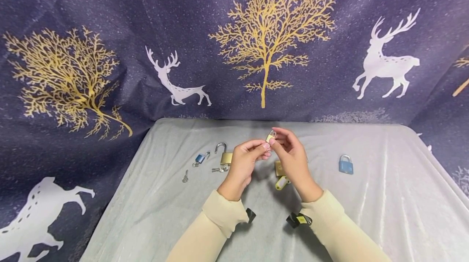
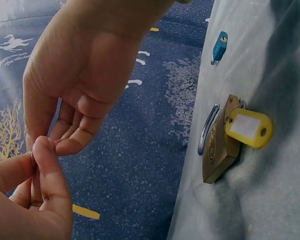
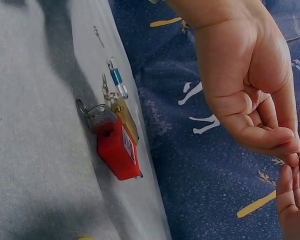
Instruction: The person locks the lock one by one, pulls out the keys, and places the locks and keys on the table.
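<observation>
In the head view my right hand holds a small brass padlock with its shackle pointing up. Against its lower end, my left hand pinches a small silvery metal piece, mostly hidden by the fingers. Both hands are raised above the table. Below my right hand lies a larger brass padlock with a yellow tag. Nearest below my left hand are an open-shackled brass padlock with keys, and a red padlock, which the head view hides.
A small blue padlock with its shackle open lies at the left, near a loose key. At the right is a bigger blue padlock. Grey cloth covers the table; a dark patterned curtain hangs behind.
</observation>
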A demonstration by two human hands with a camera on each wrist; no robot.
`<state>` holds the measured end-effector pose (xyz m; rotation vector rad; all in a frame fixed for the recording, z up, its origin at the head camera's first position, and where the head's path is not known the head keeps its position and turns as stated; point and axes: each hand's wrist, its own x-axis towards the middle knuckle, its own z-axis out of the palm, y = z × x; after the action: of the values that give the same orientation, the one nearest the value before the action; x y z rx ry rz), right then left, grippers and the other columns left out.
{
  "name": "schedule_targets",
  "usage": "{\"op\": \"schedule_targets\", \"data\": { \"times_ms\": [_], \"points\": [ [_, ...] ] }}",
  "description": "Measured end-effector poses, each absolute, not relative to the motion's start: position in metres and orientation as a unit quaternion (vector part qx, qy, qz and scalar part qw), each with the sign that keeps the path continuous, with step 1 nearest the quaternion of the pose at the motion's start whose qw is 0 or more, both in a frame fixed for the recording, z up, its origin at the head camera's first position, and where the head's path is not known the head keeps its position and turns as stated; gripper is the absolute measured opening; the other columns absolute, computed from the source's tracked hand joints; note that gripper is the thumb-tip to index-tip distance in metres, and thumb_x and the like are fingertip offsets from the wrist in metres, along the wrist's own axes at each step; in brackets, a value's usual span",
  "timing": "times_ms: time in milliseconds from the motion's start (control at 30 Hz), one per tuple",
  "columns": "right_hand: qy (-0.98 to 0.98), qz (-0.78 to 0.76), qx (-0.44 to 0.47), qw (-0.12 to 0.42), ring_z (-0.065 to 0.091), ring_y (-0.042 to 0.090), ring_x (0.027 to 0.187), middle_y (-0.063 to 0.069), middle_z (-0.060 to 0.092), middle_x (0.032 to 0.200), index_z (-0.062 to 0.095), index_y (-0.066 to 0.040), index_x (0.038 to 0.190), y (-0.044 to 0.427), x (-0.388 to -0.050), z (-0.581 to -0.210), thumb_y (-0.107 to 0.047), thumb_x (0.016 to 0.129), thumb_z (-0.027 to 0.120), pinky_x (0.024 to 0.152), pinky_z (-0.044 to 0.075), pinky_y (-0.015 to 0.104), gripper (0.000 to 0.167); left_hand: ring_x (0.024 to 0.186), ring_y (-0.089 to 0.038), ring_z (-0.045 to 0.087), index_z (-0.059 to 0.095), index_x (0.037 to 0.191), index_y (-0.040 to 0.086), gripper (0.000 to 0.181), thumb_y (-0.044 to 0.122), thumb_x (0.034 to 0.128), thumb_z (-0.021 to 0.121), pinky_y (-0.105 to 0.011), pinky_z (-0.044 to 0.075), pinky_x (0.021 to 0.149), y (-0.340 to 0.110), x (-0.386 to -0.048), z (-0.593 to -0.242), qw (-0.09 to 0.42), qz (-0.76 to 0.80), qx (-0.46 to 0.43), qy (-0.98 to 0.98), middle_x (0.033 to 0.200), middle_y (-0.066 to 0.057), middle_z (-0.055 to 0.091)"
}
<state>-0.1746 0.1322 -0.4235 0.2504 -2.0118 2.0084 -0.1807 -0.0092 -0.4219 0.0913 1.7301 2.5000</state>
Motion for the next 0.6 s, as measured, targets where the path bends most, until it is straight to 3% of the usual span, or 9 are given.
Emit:
{"op": "schedule_targets", "data": {
  "times_ms": [400,600],
  "points": [
    [-0.700,0.696,0.078,0.138,0.066,0.007,0.092,0.009,0.065,0.107,0.062,-0.003,0.130,0.1321,-0.1761,-0.4256,-0.008,0.097,0.067,0.083,0.054,0.017,0.034,0.067,-0.008,0.069,0.066,0.110,-0.018,0.024,-0.002,0.0933,0.066,-0.022,0.060,0.068,-0.0095,-0.1820,-0.4256,0.049,0.814,0.030,0.577,0.080,-0.001,0.074],
    [-0.698,0.701,0.060,0.131,0.066,0.006,0.090,0.002,0.066,0.103,0.063,-0.003,0.129,0.1319,-0.1771,-0.4258,-0.007,0.096,0.067,0.082,0.053,0.017,0.033,0.068,-0.008,0.069,0.068,0.108,-0.017,0.022,-0.001,0.0931,0.067,-0.022,0.059,0.067,-0.0093,-0.1818,-0.4258,0.041,0.803,0.035,0.594,0.086,-0.011,0.076]
  ]
}}
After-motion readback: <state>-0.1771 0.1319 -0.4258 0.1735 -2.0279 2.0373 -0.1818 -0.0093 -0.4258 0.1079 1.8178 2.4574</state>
